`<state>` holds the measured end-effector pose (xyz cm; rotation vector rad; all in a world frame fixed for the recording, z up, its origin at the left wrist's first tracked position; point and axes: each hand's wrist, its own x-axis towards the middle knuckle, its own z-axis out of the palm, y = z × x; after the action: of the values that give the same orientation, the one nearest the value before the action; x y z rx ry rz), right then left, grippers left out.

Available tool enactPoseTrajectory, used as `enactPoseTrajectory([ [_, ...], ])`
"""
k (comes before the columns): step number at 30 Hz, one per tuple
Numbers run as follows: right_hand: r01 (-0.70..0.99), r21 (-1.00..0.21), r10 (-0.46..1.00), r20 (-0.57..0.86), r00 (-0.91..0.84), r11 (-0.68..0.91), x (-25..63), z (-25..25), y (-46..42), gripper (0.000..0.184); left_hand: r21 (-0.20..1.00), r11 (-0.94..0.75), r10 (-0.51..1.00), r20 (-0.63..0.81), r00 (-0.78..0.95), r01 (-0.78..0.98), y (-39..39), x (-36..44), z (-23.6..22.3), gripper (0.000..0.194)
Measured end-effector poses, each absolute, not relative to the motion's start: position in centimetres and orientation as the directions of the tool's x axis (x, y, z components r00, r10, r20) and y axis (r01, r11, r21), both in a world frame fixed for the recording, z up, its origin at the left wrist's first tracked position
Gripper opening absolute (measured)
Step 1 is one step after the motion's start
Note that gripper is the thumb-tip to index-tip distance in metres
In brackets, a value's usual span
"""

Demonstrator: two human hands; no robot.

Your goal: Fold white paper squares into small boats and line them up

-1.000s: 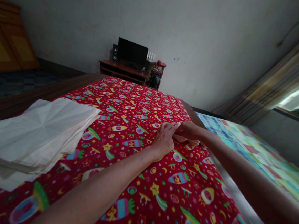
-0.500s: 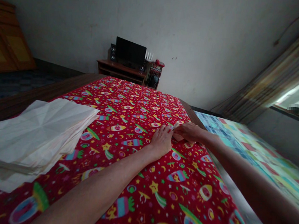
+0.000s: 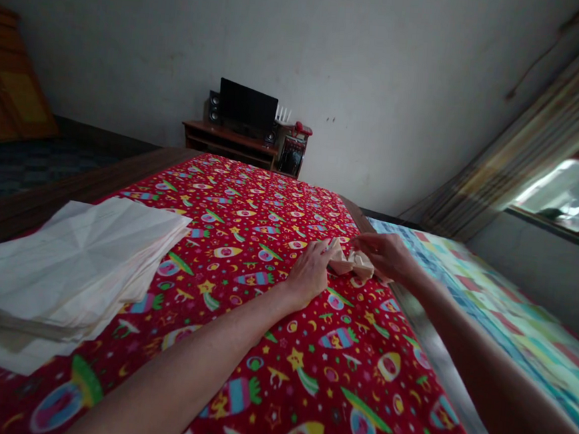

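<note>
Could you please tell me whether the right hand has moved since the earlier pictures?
Yes: judged against the black screen on the desk, the right hand has shifted to the right, uncovering more of the folded paper.

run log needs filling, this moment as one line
left hand: touching folded paper; right hand: beside it, contact unclear; paper stack: on red cloth

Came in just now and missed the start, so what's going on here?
A person is handling pale folded pieces, apparently paper, on a red patterned cloth. The left hand touches their left end; the right hand is at their far side, its exact contact unclear. A stack of creased sheets lies to the left, touched by neither hand.
</note>
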<state>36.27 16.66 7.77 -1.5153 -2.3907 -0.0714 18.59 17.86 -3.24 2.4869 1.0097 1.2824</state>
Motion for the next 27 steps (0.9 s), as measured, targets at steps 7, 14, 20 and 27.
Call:
enactPoseTrajectory([
  [7,0.814,-0.338,0.864,0.363,-0.350,0.472,32.2,3.9,8.7,0.037,0.387,-0.786,0.584,0.720,0.374,0.483,17.8,16.5,-1.8,0.052],
  [14,0.779,-0.313,0.840,0.196,-0.506,0.543,28.0,-1.0,4.6,0.035,0.260,-0.804,0.514,0.758,0.403,0.535,15.3,9.6,1.4,0.047],
  [20,0.803,-0.201,0.816,0.299,-0.495,0.561,26.4,-2.4,3.8,0.028,0.194,-0.729,0.585,0.673,0.452,0.656,11.2,0.1,2.9,0.041],
  [27,0.808,-0.184,0.813,0.310,-0.492,0.559,26.5,-2.7,3.8,0.029,0.180,-0.452,0.787,0.541,0.296,0.874,6.9,-13.8,2.5,0.037],
])
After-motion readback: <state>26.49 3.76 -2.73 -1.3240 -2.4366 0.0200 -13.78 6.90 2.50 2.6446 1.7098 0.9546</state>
